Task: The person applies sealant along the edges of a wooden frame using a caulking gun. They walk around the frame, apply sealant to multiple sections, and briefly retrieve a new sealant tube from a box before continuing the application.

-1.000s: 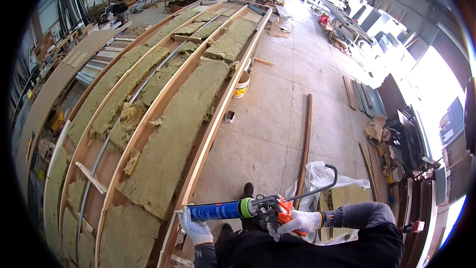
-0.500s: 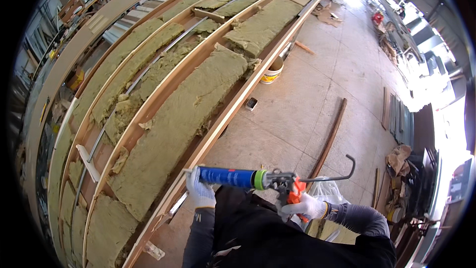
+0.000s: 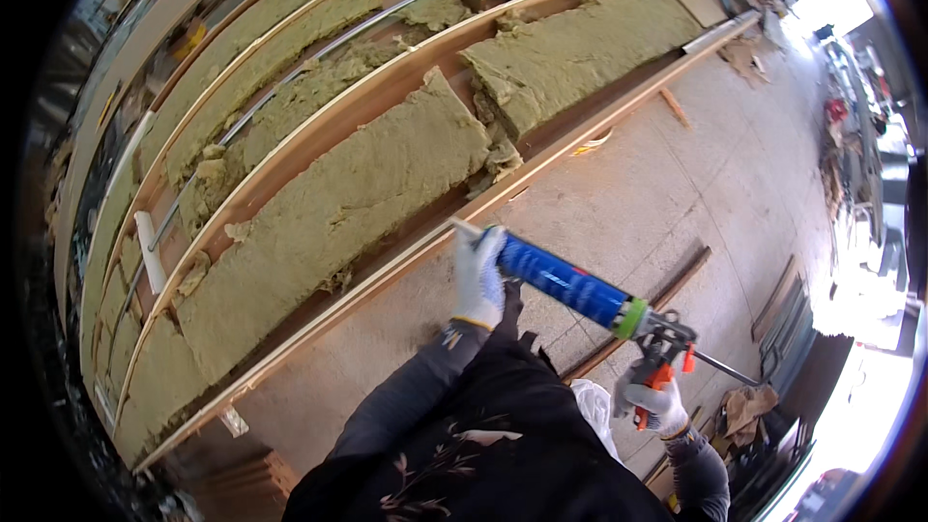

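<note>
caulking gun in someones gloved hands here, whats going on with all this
A person holds a caulking gun with a blue tube in both gloved hands. The left hand grips the tube's front end, by the nozzle, and the right hand is on the orange handle. The nozzle end is by the near edge of a long wooden frame; contact is unclear. Pieces of yellowish insulation lie between the frame's boards.

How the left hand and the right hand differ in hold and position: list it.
Grip: the left hand holds the front end of the blue cartridge, while the right hand grips the caulking gun at its trigger end.
Position: the left hand is close to the wooden rail; the right hand is farther from it, toward the picture's lower right.
Shared: both wear white gloves and dark grey sleeves.
</note>
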A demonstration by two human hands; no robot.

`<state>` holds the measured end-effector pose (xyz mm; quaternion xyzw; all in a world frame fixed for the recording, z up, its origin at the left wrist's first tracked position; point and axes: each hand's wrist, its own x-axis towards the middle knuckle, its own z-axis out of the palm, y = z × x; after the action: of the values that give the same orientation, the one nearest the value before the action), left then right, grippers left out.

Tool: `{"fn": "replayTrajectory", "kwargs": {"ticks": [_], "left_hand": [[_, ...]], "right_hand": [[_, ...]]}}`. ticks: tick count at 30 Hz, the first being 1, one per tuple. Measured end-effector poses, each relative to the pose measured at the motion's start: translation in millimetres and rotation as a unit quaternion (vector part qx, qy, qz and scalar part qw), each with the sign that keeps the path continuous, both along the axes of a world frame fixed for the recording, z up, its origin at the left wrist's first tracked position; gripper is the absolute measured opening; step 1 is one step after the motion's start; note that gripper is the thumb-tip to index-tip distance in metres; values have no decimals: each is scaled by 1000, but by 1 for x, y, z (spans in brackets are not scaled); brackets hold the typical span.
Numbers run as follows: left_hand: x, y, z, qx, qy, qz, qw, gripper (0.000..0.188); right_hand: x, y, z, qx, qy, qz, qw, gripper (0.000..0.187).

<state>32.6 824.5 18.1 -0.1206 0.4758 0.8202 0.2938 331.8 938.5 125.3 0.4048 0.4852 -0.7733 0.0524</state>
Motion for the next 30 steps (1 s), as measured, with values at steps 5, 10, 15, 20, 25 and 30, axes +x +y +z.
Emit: {"fn": "replayTrajectory", "kwargs": {"ticks": [5, 10, 15, 20, 25, 30], "left_hand": [[-2, 113, -25, 8, 14, -7, 1000, 25], [-3, 199, -20, -18, 3, -39, 999, 43], [-5, 270, -20, 4, -9, -59, 998, 48], [-4, 321, -2, -38, -12, -52, 998, 31], [-5, 351, 1, -29, 6, -48, 998, 34], [-2, 335, 12, -100, 36, -166, 980, 39]], "right_hand": [[-5, 97, 13, -2, -1, -69, 998, 32], [-1, 180, 12, 8, -6, -106, 994, 27], [-17, 246, 29, 32, -13, -87, 996, 10], [-19, 300, 24, 55, 39, -41, 997, 21], [15, 351, -5, 301, 98, 77, 946, 12], [29, 377, -30, 245, 136, 4, 960, 25]]}}
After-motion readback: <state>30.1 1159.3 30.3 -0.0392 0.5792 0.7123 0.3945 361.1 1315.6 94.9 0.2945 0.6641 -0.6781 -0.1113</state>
